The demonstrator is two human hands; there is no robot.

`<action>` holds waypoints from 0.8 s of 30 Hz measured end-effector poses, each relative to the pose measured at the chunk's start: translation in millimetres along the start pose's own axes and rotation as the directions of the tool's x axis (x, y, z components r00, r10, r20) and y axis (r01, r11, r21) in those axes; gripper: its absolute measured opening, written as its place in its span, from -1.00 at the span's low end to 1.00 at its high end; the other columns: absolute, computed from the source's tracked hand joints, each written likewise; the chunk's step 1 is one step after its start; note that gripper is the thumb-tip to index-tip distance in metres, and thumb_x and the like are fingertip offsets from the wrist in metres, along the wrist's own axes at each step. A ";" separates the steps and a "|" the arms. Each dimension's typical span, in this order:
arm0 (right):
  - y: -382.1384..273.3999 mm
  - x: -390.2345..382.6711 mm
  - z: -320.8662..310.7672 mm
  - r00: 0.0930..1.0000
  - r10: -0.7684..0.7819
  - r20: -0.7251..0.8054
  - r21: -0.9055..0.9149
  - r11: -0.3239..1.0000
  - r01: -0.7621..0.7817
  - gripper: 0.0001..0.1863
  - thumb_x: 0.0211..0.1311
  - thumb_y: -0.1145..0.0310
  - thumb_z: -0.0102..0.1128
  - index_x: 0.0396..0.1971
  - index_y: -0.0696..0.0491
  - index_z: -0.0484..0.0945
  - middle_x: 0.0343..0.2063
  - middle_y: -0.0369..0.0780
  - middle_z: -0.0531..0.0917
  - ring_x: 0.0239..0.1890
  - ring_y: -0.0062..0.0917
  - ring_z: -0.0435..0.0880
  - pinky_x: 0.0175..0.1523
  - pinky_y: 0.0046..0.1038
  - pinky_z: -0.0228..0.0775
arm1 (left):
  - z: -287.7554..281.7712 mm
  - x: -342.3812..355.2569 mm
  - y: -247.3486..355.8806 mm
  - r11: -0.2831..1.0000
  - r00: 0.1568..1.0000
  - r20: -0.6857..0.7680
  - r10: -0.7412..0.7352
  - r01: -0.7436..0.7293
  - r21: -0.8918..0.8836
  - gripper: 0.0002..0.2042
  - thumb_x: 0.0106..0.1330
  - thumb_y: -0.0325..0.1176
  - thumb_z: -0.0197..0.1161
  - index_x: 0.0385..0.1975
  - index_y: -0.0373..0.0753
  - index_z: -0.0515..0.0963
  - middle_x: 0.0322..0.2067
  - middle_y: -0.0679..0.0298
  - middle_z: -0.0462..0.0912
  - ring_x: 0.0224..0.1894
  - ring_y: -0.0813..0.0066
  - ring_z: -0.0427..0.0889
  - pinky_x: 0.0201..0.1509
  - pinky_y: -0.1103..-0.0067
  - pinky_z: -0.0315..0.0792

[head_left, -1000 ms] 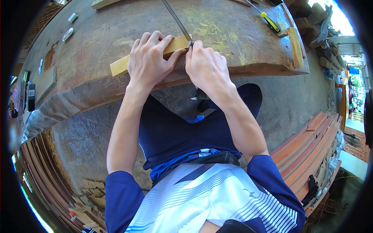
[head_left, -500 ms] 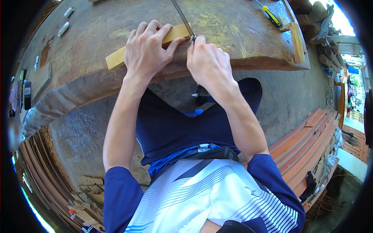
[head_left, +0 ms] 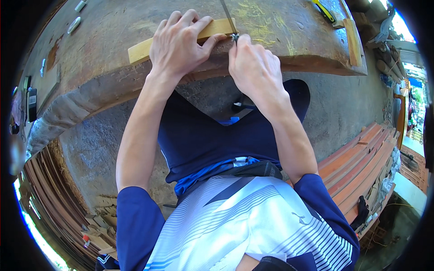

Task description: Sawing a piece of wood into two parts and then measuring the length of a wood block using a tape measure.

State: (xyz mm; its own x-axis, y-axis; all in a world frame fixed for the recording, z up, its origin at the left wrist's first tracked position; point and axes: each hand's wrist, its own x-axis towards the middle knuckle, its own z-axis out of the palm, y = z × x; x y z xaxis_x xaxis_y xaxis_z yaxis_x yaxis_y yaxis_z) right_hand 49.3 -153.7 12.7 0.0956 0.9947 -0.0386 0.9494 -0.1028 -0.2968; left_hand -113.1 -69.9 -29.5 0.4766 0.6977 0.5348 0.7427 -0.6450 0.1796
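Left hand (head_left: 178, 43) gripping wood, right hand (head_left: 255, 63) curled around metal, I reach over the broad brown surface (head_left: 104, 40). Near its front edge lies the wooden strip (head_left: 216, 28), held beneath my left fingers. A narrow metal bar (head_left: 228, 16) meets the strip's right end, its near end at my right fingertips.

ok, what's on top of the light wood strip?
The left hand lies across the wood strip, hiding its middle; a thin metal bar crosses at its right end.
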 end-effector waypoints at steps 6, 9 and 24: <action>7.2 -44.5 -4.9 0.996 0.070 0.057 0.055 0.996 -0.073 -0.71 0.53 0.27 0.03 -0.28 0.21 0.53 -0.46 0.15 0.75 -0.32 0.07 0.80 -0.14 0.00 0.66 | 2.6 11.2 -11.0 0.995 0.998 -0.017 -0.068 0.069 0.079 -0.55 0.36 0.07 0.41 0.04 -0.15 0.77 -0.13 0.34 0.70 0.00 0.25 0.65 0.15 0.32 0.55; 6.5 -38.5 -10.9 0.998 0.045 0.049 0.094 0.994 -0.050 -0.70 0.52 0.28 0.03 -0.30 0.23 0.53 -0.47 0.15 0.74 -0.34 0.07 0.80 -0.15 -0.01 0.67 | 10.4 11.1 -18.0 0.997 0.999 -0.034 -0.031 0.034 0.065 -0.56 0.37 0.07 0.40 0.04 -0.12 0.77 -0.12 0.35 0.70 0.00 0.26 0.65 0.14 0.32 0.55; 16.1 -28.4 -2.3 0.999 -0.040 -0.017 0.128 0.991 0.042 -0.68 0.53 0.31 -0.01 -0.34 0.25 0.53 -0.51 0.15 0.72 -0.40 0.08 0.78 -0.19 -0.01 0.66 | 10.5 22.1 -33.6 0.984 0.996 -0.021 -0.089 0.091 0.153 -0.56 0.42 0.05 0.35 0.11 -0.12 0.74 -0.09 0.28 0.72 0.04 0.20 0.66 0.18 0.31 0.55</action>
State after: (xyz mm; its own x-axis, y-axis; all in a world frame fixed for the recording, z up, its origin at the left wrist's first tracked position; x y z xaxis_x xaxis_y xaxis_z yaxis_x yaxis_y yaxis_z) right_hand 62.5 -183.6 11.2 0.0624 0.9980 -0.0101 0.9066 -0.0609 -0.4177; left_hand -122.6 -29.6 -32.4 0.3987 0.7454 0.5343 0.8461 -0.5237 0.0992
